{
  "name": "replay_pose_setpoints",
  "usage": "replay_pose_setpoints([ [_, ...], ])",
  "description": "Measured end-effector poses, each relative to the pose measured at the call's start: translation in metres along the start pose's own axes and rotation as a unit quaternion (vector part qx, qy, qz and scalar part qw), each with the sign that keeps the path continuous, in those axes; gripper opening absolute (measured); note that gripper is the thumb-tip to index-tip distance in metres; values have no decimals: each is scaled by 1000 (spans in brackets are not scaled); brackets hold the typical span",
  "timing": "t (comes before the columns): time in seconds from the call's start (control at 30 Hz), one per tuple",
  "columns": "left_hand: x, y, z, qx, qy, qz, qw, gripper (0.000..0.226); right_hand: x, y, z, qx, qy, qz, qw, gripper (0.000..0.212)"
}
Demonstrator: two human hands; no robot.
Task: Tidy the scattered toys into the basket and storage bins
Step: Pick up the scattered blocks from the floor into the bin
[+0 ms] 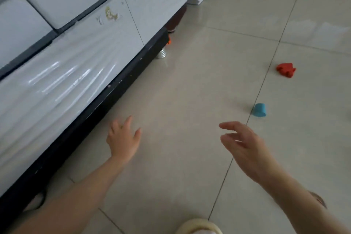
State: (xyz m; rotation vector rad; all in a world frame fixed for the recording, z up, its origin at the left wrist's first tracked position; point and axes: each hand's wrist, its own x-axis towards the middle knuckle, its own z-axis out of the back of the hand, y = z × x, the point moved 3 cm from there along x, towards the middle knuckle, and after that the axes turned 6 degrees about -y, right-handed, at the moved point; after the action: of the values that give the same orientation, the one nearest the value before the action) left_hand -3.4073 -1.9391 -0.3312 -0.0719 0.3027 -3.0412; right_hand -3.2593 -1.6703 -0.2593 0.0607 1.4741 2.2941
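Note:
A small blue toy block (259, 110) lies on the tiled floor, up and to the right of my right hand (245, 146). Farther off at the right lies a red toy piece (286, 69). My right hand hovers over the floor with loose, spread fingers and holds nothing. My left hand (123, 138) reaches forward near the cabinet's base, fingers spread, also holding nothing. A small orange toy (168, 40) and a silver ribbed object (162, 53) sit at the cabinet's dark lower edge.
A long white glossy cabinet (76, 62) with a black plinth (106, 100) runs along the left. A cream round rim (199, 227) shows at the bottom edge. A dark reddish object (176, 21) lies under the cabinet's far end.

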Motion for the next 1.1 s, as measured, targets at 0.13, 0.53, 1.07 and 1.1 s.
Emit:
replay_pose_setpoints([
  [0.13,16,18,-23,-39,-6,44,998,36,18,-11,-15,-5,7,-29,1000,21],
  [0.53,-23,-212,-25,-218,78,-313,921,40,12,-68,38,-36,-100,-133,985,18],
  [1.07,-89,-334,-80,-423,323,-171,829,38,-80,-134,77,-359,-160,-134,910,58],
  [1.1,-99,-330,-77,-446,352,-128,813,39,-84,-138,69,-394,-155,-126,897,62],
])
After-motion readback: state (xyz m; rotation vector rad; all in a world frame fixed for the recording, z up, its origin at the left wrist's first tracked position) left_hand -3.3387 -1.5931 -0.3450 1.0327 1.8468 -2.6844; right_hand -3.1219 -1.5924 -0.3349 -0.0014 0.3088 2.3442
